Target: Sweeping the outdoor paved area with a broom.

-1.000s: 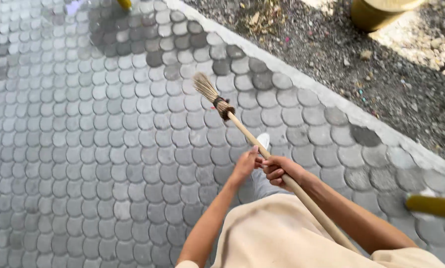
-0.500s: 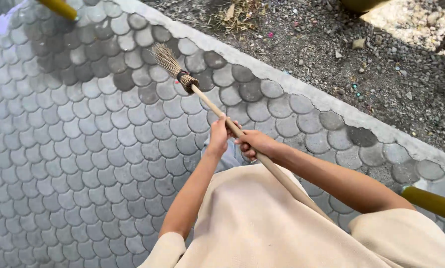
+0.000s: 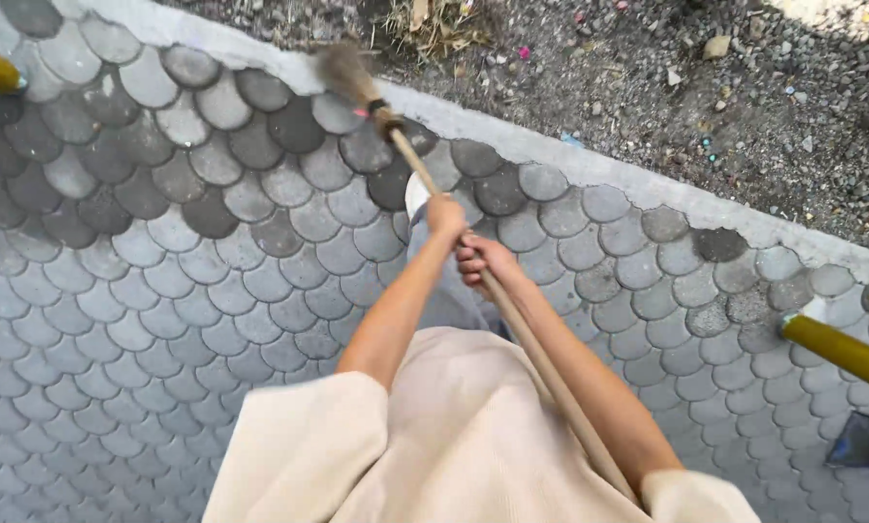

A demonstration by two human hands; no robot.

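Wooden broom handle (image 3: 512, 320) sits gripped in both hands, left hand (image 3: 446, 215) just ahead of right hand (image 3: 483, 261); bristles (image 3: 342, 70) reach the kerb (image 3: 589, 165) beyond. Short, low strokes would likely work best.

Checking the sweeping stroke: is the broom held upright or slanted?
Slanted. The broom leans forward from both hands, left hand and right hand, its bristles reaching the pale curb.

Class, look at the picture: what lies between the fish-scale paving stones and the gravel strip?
In the head view, a pale concrete kerb runs between the paving stones and the gravel; the broom head overlaps it.
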